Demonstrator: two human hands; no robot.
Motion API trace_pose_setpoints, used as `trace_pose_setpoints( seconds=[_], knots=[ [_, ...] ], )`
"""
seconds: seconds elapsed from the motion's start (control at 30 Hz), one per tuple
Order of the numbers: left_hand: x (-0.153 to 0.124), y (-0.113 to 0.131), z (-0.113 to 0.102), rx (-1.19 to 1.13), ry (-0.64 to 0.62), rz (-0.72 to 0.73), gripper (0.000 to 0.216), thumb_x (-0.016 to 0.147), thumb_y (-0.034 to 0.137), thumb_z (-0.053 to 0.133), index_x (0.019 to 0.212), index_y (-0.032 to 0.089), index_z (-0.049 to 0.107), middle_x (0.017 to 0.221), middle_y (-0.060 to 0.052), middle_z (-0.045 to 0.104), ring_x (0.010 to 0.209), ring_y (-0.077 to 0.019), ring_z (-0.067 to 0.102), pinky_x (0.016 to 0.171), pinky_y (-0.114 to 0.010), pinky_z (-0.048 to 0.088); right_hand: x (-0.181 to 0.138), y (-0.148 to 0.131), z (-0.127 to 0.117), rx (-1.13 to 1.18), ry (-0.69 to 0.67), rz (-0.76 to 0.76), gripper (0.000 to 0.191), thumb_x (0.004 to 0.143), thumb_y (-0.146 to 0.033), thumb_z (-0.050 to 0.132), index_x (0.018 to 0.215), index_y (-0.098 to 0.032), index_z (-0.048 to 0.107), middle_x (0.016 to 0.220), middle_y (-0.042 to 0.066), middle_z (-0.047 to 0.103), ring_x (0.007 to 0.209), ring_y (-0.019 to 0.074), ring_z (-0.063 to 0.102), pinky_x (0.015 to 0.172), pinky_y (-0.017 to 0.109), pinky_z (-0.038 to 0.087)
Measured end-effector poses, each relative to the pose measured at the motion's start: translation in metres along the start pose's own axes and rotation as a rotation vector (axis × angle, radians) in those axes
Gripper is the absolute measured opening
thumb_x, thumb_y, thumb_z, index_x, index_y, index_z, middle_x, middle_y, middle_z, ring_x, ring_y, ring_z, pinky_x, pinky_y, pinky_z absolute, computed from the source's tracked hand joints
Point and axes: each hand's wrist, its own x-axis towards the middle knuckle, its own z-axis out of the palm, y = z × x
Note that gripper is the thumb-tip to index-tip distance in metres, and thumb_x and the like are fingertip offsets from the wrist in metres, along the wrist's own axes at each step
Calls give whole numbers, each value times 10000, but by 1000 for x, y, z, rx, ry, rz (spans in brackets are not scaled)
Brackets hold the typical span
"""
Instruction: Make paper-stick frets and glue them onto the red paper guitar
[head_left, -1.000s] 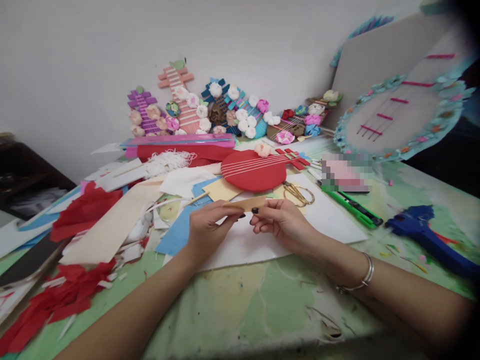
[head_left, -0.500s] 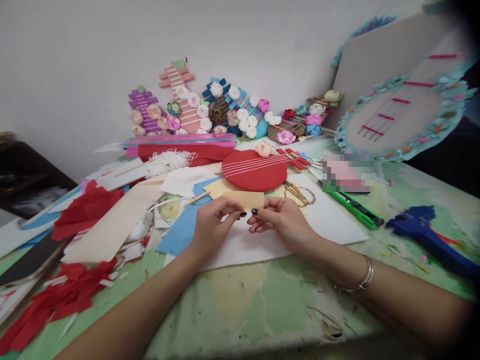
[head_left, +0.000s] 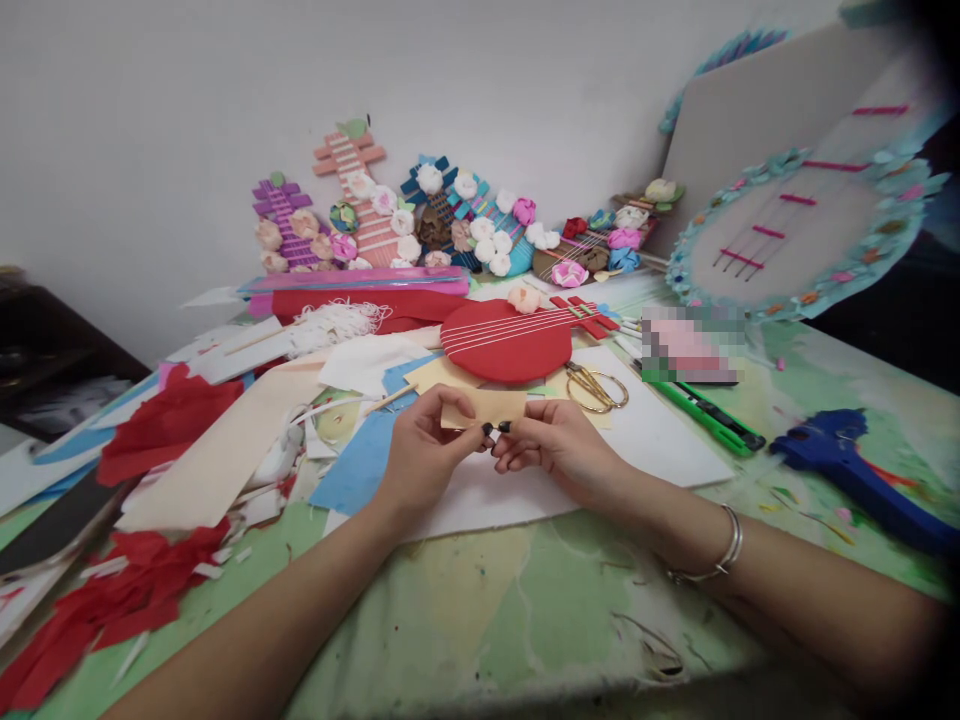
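Observation:
A small piece of yellow paper [head_left: 491, 405] is pinched between my two hands above a white sheet [head_left: 652, 440]. My left hand [head_left: 427, 445] grips its left end, thumb in front. On the right end, my right hand [head_left: 559, 440] pinches with thumb and fingers, the thumbs almost meeting at the lower edge. Just beyond the paper lies a red lute-shaped craft piece [head_left: 506, 340] with white strings and a pale flower. Gold-handled scissors [head_left: 596, 387] rest to the right of it, and blue paper [head_left: 356, 460] lies left of my left hand.
At the right are a green utility knife [head_left: 705, 415] and a blue glue gun [head_left: 862, 480]. Red crepe paper scraps [head_left: 142, 585] and a cream strip [head_left: 217, 440] cover the left side. Flower-trimmed lute crafts [head_left: 367, 215] lean against the wall; a larger one [head_left: 795, 235] stands at right.
The near edge of the yellow paper appears slightly more turned by my fingertips, and my left fingers are bent a little higher. The whole view has shifted slightly.

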Motion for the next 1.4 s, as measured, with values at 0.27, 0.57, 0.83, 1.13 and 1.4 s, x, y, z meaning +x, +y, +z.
trace_pose_setpoints(
  seconds=[0.27,0.57,0.83,1.13,1.4],
  knots=[
    [4,-8,-7,-89,-4,-98,226,643,188,729,727,161,521,617,44,600,585,-152,673,541,-215,535,0,0,-2,-44,25,-54,83,697,-191,615,713,-110,612,619,38,653,497,95,609,468,172,460],
    [4,-5,-8,-57,41,-136,216,601,235,762,701,151,589,563,30,617,609,-199,686,599,-300,583,1,0,-3,-23,62,-52,81,685,-191,631,670,-118,598,607,37,657,479,90,602,446,165,449],
    [5,2,-20,267,62,102,96,638,189,729,664,151,644,655,-13,671,652,-182,683,632,-266,567,2,-5,-12,14,102,-40,122,667,-208,668,672,-107,601,605,46,659,480,84,597,450,162,450],
    [8,-1,-14,-117,94,-154,184,619,202,745,645,123,581,580,-1,655,642,-193,689,670,-311,582,1,-4,-7,-75,93,-138,160,692,-257,672,713,-123,588,644,42,674,515,105,620,501,205,486],
    [8,-4,-9,-185,116,-173,219,600,193,765,635,122,561,620,-17,676,690,-204,694,724,-343,583,1,-4,-10,-95,90,-125,166,693,-264,671,759,-121,620,661,53,680,543,113,634,511,199,498]
  ],
)
